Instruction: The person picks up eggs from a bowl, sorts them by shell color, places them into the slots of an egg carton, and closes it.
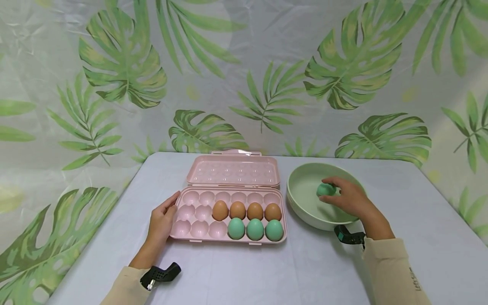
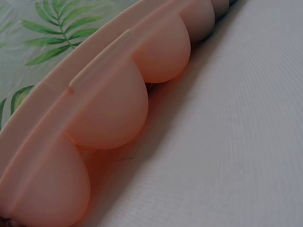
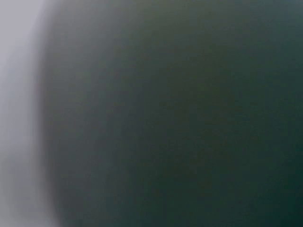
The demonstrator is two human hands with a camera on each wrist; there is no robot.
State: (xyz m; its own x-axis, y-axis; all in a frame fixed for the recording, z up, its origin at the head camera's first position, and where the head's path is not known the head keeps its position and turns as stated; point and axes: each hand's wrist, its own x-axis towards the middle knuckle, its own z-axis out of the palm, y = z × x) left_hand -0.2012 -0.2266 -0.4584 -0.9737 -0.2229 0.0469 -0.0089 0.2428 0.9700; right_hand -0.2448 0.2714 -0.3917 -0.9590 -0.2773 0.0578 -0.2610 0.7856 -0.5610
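In the head view my right hand [image 1: 348, 197] pinches a green egg [image 1: 325, 190] between thumb and fingers, over the inside of a pale green bowl [image 1: 301, 207]. At the left end of an open pink egg carton [image 1: 228, 239], my left hand [image 1: 162, 220] grips the side edge. Several brown eggs [image 1: 237, 210] sit in the middle row, towards the right. Three green eggs [image 1: 255, 229] fill the right part of the front row. The left wrist view shows the carton's rounded cups [image 2: 109, 109] from below the rim. Blurred dark green fills most of the right wrist view.
The carton's pink lid [image 1: 233, 169] lies folded back behind it. A white cloth [image 1: 228, 275] covers the table. Behind the table hangs a leaf-patterned curtain [image 1: 213, 93]. Black wrist devices [image 1: 160, 274] are strapped over both sleeves.
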